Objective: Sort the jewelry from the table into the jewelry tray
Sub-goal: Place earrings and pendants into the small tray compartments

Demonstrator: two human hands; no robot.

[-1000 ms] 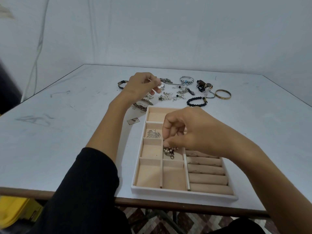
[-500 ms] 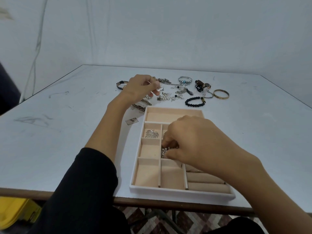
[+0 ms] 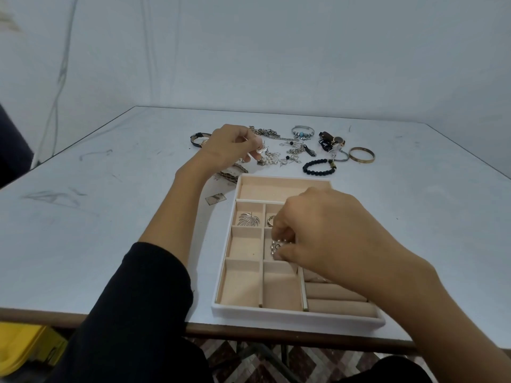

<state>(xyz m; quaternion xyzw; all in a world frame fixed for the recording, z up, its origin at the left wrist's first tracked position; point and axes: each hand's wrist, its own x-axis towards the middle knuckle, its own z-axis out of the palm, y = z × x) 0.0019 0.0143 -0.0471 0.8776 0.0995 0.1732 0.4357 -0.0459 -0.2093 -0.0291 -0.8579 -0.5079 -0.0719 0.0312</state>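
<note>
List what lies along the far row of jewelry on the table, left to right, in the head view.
Black strap band → left hand, pinching a small silver piece → silver bangle with blue beads → brown-strapped watch → gold bangle.

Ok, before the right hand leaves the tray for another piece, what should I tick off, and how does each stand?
1. Beaded piece inside a tray compartment: ok, middle of the second column.
2. Right hand has let it go: not ok, it grips the piece.
3. Piece lying flat on the lining: cannot tell, the hand covers it.
4. Left hand has the next item: ok, pinches a small silver piece.
5. Leaf pendant and ring each in own compartment: ok.
6. Table sorted: not ok, black bead bracelet and gold bangle lie outside the tray.
</note>
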